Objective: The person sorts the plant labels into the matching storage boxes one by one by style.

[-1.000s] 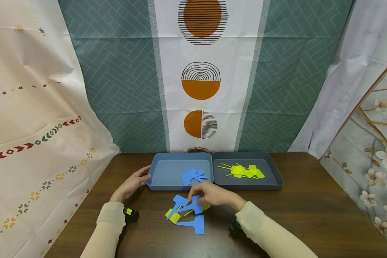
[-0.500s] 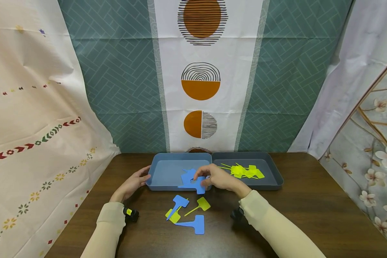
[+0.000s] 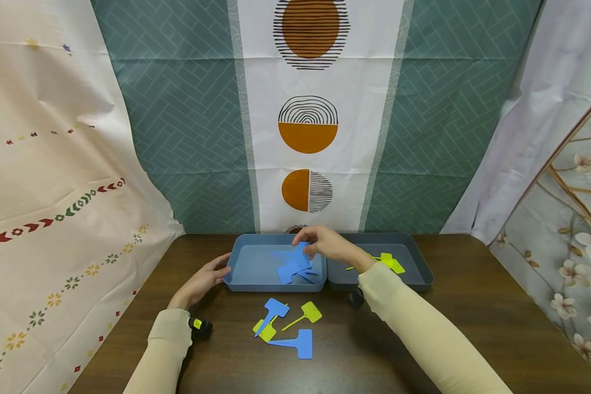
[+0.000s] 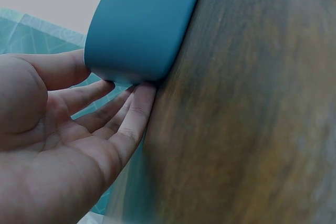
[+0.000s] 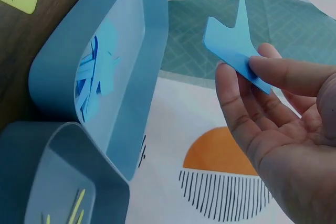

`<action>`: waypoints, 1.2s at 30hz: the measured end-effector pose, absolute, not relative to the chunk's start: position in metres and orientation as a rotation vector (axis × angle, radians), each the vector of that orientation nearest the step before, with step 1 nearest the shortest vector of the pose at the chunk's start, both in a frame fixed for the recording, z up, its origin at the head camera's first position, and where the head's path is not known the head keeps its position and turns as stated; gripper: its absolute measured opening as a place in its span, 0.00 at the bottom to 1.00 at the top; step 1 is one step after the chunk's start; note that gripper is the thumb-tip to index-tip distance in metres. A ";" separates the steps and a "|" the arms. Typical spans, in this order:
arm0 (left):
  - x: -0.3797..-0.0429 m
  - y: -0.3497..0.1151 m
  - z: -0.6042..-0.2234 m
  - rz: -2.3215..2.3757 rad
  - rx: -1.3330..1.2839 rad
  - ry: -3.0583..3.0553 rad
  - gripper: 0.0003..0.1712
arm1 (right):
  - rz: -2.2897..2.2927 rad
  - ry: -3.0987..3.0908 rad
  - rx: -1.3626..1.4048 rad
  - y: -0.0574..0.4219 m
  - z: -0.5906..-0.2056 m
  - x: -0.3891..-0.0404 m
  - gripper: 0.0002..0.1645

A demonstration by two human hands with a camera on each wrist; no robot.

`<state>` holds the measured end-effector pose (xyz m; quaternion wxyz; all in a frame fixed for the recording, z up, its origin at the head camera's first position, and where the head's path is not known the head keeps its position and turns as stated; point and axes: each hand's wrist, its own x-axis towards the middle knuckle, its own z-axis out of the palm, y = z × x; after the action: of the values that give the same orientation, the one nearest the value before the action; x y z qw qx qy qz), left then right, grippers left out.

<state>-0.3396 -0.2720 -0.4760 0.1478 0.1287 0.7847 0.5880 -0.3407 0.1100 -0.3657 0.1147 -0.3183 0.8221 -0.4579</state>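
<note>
My right hand (image 3: 329, 244) pinches a blue T-shaped plant label (image 5: 231, 51) between thumb and fingers, above the light blue tray (image 3: 253, 262). Several blue plant labels (image 3: 288, 272) lie piled in that tray, toward its right end. My left hand (image 3: 203, 282) rests at the tray's left end; in the left wrist view its extended fingers (image 4: 137, 109) touch the tray's outer wall. On the table in front are two blue plant labels, one (image 3: 304, 343) apart and one (image 3: 277, 307) lying across a yellow plant label (image 3: 266, 332). Another yellow label (image 3: 312, 312) lies beside them.
A dark grey tray (image 3: 418, 268) stands against the blue tray's right side, with several yellow plant labels (image 3: 390, 262) in it, partly hidden by my right forearm. Both trays sit at the back of the brown wooden table (image 3: 453, 306), before a patterned curtain (image 3: 197, 137).
My right hand has lifted the blue plant label from the table group and carried it away from me, over the blue tray. My left hand stays at the tray's end.
</note>
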 end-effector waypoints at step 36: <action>-0.340 -0.272 -0.476 1.698 0.351 2.255 0.36 | -1.201 2.598 -0.972 0.091 -0.362 -0.363 0.15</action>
<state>-0.3404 -0.2722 -0.4762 0.1477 0.1219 0.7841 0.5904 -0.3631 0.0913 -0.3623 0.0595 -0.3209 0.8580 -0.3966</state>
